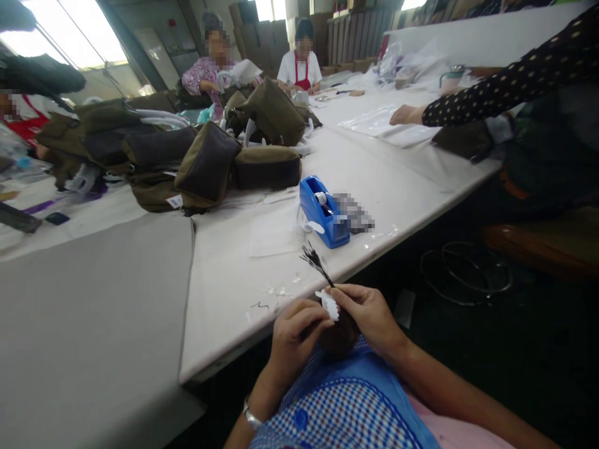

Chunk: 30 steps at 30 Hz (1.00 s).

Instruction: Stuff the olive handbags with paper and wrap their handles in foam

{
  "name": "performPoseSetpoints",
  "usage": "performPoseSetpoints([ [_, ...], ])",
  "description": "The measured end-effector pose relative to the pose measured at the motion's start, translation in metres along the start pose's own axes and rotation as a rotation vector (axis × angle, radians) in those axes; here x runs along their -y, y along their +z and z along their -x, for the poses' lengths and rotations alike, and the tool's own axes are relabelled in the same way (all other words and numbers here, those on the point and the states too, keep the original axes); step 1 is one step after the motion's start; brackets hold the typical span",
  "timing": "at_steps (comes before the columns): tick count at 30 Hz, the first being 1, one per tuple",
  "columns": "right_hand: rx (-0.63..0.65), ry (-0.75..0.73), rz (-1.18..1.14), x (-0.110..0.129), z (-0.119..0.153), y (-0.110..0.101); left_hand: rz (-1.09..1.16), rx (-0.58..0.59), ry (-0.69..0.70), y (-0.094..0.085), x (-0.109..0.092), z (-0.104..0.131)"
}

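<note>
Just off the table's front edge, my left hand (299, 330) has its fingers closed on a small white scalloped tag (330, 305). Close against it on the right, my right hand (367, 312) pinches a bundle of thin black strands (317, 260), whose loose ends fan out up and to the left. The white tag lies between the two hands, at the lower end of the bundle. Beyond them on the white table (224, 299) stands a blue tape dispenser (325, 212), with another white tag (314, 227) at its left side.
Olive and dark bags (210, 165) are piled at the back left. A co-worker's dotted sleeve (496, 93) reaches in from the right over clear plastic packaging (388, 125). Two people stand behind the bags. A grey sheet (93, 324) covers the left side.
</note>
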State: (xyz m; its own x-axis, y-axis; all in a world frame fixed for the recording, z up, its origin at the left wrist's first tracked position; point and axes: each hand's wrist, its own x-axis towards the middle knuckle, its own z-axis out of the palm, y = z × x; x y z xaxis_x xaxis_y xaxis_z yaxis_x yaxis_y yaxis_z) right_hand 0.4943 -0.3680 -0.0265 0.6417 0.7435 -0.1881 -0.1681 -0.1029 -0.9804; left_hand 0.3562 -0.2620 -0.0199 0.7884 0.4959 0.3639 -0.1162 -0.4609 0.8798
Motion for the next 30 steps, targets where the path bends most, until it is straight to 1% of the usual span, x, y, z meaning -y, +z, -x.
performPoseSetpoints([
  [1, -0.001, -0.010, 0.003, 0.000, 0.000, 0.000, -0.007, 0.018, -0.014, -0.002, 0.000, -0.001],
  [3, -0.033, -0.112, 0.084, 0.002, 0.000, 0.001, -0.041, 0.033, -0.100, -0.003, -0.001, -0.002],
  [5, -0.063, -0.254, 0.188, 0.004, 0.000, 0.001, -0.081, -0.008, -0.180, 0.000, -0.002, -0.003],
  [7, -0.071, -0.321, 0.240, 0.007, 0.000, 0.000, -0.086, -0.061, -0.179, 0.003, -0.001, -0.001],
  [9, -0.052, -0.272, 0.219, 0.010, -0.002, 0.000, -0.065, -0.067, -0.094, 0.004, -0.001, 0.002],
  [11, -0.010, -0.161, 0.162, 0.012, -0.003, 0.000, -0.065, -0.024, 0.030, 0.001, 0.000, 0.004],
  [12, 0.005, -0.127, 0.142, 0.012, -0.004, 0.000, -0.076, -0.006, 0.070, -0.001, 0.000, 0.004],
  [13, 0.007, -0.121, 0.136, 0.012, -0.005, 0.000, -0.083, 0.006, 0.075, -0.003, 0.000, 0.004],
  [15, -0.025, -0.180, 0.165, 0.011, -0.005, 0.001, -0.067, 0.009, -0.012, -0.006, -0.001, 0.002],
  [18, -0.064, -0.352, 0.256, 0.010, -0.004, 0.001, -0.020, -0.037, -0.187, -0.004, -0.002, -0.001],
  [19, -0.062, -0.399, 0.280, 0.009, -0.004, 0.001, -0.014, -0.056, -0.215, -0.002, -0.003, -0.001],
  [21, -0.060, -0.451, 0.303, 0.009, -0.003, 0.001, 0.006, -0.077, -0.227, 0.001, -0.002, 0.001],
  [23, -0.051, -0.415, 0.290, 0.010, -0.002, 0.000, 0.058, -0.064, -0.198, 0.002, -0.002, 0.003],
  [26, 0.011, -0.251, 0.218, 0.014, -0.004, 0.000, 0.142, -0.029, -0.134, -0.001, -0.002, 0.004],
  [28, 0.062, -0.145, 0.157, 0.015, -0.006, 0.001, 0.190, -0.021, -0.147, -0.004, -0.003, 0.003],
  [30, 0.101, -0.081, 0.111, 0.014, -0.008, 0.001, 0.238, -0.017, -0.215, -0.006, -0.004, 0.001],
])
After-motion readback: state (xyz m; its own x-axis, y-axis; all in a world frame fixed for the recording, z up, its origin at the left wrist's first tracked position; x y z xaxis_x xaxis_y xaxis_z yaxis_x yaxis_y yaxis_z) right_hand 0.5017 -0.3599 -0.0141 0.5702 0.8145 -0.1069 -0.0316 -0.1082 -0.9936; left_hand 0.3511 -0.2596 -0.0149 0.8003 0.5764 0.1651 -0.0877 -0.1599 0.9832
